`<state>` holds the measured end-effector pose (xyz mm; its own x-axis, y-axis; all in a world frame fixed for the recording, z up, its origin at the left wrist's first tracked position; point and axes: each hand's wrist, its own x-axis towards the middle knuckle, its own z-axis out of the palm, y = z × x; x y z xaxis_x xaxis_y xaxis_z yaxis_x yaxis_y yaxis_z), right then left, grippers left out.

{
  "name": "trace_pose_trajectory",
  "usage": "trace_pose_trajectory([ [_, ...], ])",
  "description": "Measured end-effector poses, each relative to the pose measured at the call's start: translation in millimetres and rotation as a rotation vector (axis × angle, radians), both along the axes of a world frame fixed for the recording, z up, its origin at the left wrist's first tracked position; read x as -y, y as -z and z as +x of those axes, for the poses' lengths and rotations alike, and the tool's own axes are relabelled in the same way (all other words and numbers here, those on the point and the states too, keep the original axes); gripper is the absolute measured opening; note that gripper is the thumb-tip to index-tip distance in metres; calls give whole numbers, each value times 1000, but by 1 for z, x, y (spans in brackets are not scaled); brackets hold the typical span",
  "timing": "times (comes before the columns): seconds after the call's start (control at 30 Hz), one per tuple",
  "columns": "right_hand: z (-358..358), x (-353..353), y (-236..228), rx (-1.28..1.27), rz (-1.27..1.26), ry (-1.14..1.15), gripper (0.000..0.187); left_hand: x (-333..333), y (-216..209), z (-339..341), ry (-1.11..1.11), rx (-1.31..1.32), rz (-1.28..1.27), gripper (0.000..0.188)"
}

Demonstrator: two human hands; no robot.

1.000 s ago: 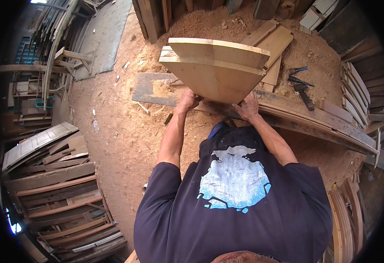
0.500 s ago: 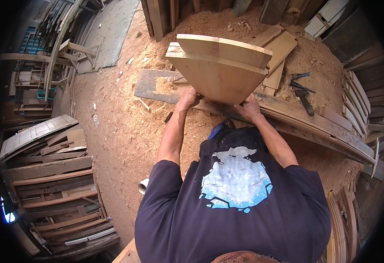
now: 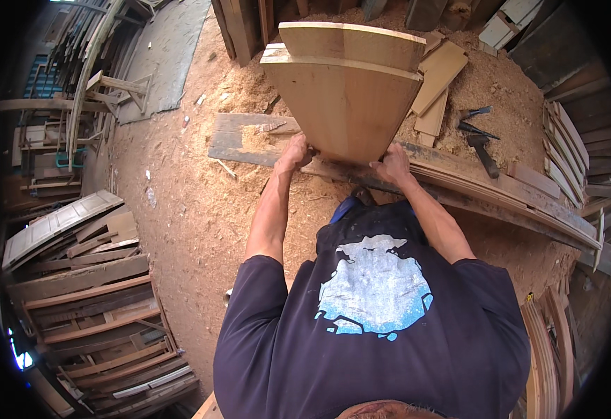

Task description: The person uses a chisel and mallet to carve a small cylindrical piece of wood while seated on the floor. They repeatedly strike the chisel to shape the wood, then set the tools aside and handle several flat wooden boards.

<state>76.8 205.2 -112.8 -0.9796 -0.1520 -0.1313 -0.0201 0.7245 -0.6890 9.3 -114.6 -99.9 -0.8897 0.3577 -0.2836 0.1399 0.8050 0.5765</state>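
Observation:
Two light wooden boards (image 3: pixel 340 108) stand face to face in front of me, the far one (image 3: pixel 351 43) showing above the near one. They rise from the low plank bench, and their lower ends are narrow in view. My left hand (image 3: pixel 295 152) is closed at the lower left edge of the boards. On the opposite edge, my right hand (image 3: pixel 393 166) is closed, thumb toward the near face. Fingers behind the wood are partly hidden. Beneath the hands runs the low bench (image 3: pixel 239 140), a worn plank sprinkled with sawdust.
On the sawdust right of the boards lie more cut boards (image 3: pixel 439 77). A dark-handled hammer (image 3: pixel 483 155) and other dark tools (image 3: pixel 474 122) lie near the bench. Long planks (image 3: pixel 515 195) extend along it to the right. A stack of scrap timber (image 3: pixel 96 293) fills the left side.
The upper ends of the boards have shifted farther up in view and slightly left, and more of the near face shows. Both hands keep their hold at the lower edges.

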Motion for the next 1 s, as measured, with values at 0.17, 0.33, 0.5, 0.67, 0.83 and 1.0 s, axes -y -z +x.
trace_pose_trajectory([
  [0.17,-6,-2,-1,100,24,17,41,-10,-18,0,28,-10,-18,25],
  [0.33,7,3,-3,16,151,40,49,0,-7,2,71,-19,63,31],
  [0.5,10,2,0,-10,120,-4,54,2,23,2,27,-14,167,20],
  [0.67,10,-14,34,-187,-6,15,51,-7,15,1,38,-46,168,23],
  [0.83,-12,-12,-86,-72,-674,28,63,-5,28,-1,68,-114,138,21],
  [1.0,-33,-10,-136,111,-1036,27,48,-8,27,-5,75,-121,163,22],
])
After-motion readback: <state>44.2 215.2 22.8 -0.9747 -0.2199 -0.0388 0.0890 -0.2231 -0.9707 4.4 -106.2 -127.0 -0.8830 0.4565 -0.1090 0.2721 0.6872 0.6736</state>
